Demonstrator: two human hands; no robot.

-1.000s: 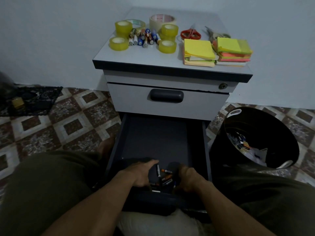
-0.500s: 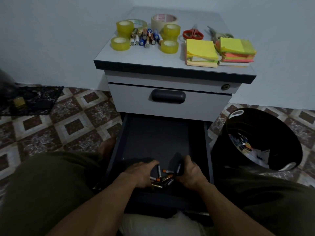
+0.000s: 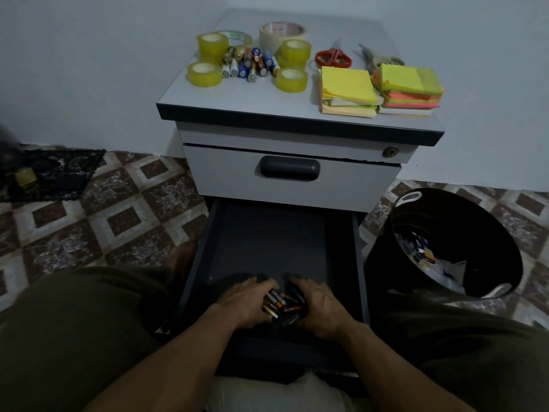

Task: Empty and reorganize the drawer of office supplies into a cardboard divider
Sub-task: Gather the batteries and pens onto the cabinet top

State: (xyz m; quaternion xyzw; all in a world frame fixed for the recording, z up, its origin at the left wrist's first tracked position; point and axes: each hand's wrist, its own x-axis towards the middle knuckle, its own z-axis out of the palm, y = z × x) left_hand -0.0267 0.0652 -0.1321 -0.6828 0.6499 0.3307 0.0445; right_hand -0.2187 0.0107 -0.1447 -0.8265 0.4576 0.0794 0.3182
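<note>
The loose batteries (image 3: pixel 281 304) lie in a small jumbled heap on the floor of the open drawer (image 3: pixel 267 239), at its near end and about midway between its side walls. Their long axes run every way, most of them slanting from far-left to near-right. The heap sits squarely between the two hands: the left grip (image 3: pixel 243 304) closes on it from the left and the right grip (image 3: pixel 320 307) from the right, each with fingers curled inward round the batteries, the fingertips nearly meeting over the far side. Neither is nearer; the heap touches both. How many cells are actually held, and how many merely penned in, cannot be told in this dim light. The rest of the drawer floor shows dark. Up and forward, on the cabinet's tabletop (image 3: pixel 258 99), a second battery cluster (image 3: pixel 249 62) lies among tape rolls (image 3: pixel 205 73), with scissors (image 3: pixel 332 58) and sticky notes (image 3: pixel 347 87) to its right. A black bin (image 3: pixel 380 272) stands just beside the drawer on the right. The next lift probably goes up and slightly left toward that cluster. No cardboard divider is in view.
</note>
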